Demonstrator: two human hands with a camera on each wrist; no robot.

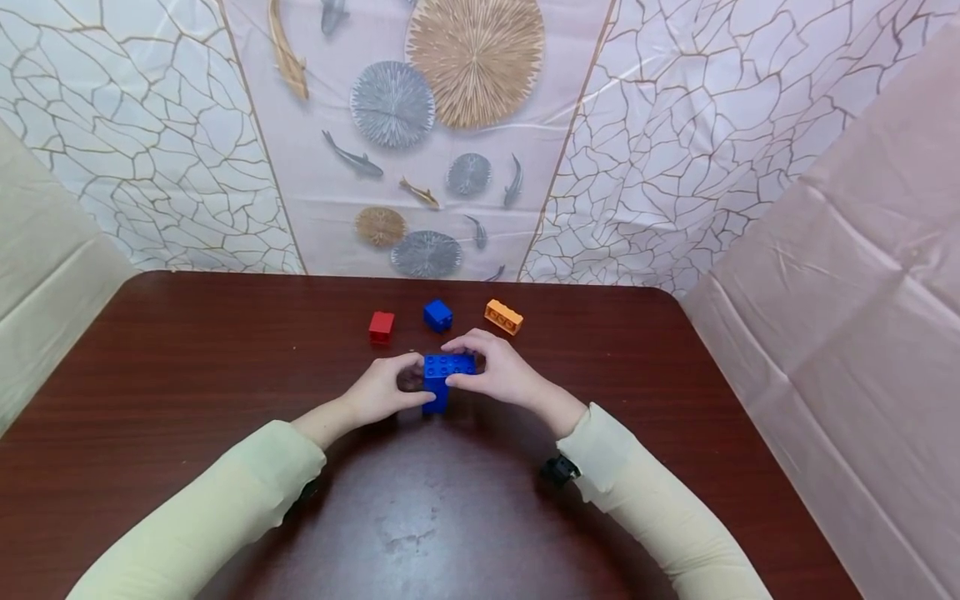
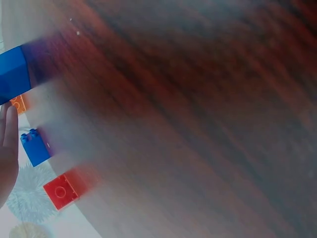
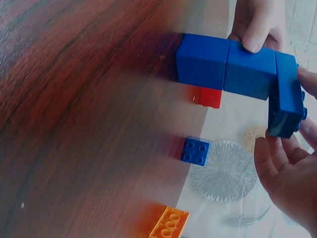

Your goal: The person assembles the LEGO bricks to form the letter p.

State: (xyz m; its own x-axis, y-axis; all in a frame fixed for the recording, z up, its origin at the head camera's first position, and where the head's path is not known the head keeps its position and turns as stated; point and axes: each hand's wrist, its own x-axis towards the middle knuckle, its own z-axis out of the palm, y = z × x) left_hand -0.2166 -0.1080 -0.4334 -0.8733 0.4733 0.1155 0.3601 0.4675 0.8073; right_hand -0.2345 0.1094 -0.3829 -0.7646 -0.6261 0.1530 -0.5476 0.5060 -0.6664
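Two square blue bricks (image 3: 200, 62) are stacked upright on the table in front of me. A longer blue brick (image 1: 442, 365) lies across the top, studs up, and juts out to the right. My left hand (image 1: 378, 390) grips the stack from the left, its thumb against the upper square brick (image 3: 250, 73) in the right wrist view. With my right hand (image 1: 508, 373) I pinch the long brick between thumb and fingers at its overhanging end. In the left wrist view only part of the blue stack (image 2: 14, 74) shows at the edge.
Behind the hands, near the table's far edge, lie a red brick (image 1: 381, 327), a small blue brick (image 1: 438, 316) and an orange brick (image 1: 503, 317) on its side. The dark wooden table (image 1: 225, 350) meets a patterned backdrop (image 1: 315, 208) at the back.
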